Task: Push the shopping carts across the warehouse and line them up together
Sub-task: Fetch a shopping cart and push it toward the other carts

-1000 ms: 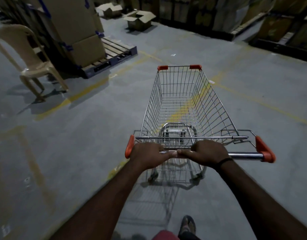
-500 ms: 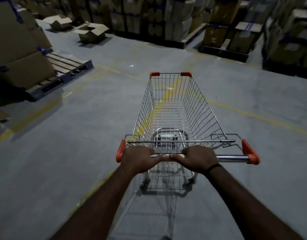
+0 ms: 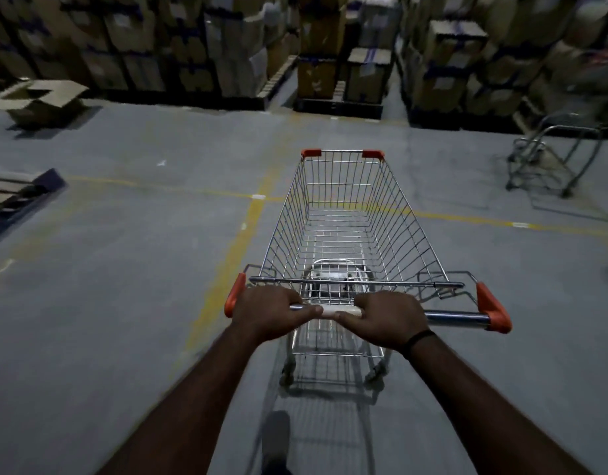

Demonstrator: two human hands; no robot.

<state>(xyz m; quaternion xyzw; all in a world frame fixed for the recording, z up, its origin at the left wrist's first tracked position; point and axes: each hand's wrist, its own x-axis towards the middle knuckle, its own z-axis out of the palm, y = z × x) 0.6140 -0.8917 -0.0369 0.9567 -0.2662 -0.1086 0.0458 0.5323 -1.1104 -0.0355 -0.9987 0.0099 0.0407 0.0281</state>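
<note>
We curl our left hand (image 3: pixel 268 311) and right hand (image 3: pixel 390 318) round the handle (image 3: pixel 457 317) of the cart (image 3: pixel 347 217), open floor (image 3: pixel 124 286) ahead to the box stacks (image 3: pixel 193 46), a blurred second cart (image 3: pixel 549 156) far right.

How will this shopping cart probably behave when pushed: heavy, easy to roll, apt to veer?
Probably light, since the shopping cart is empty. It should roll easily on the flat floor. The left hand and right hand grip the handle left of centre, so it may veer.
</note>
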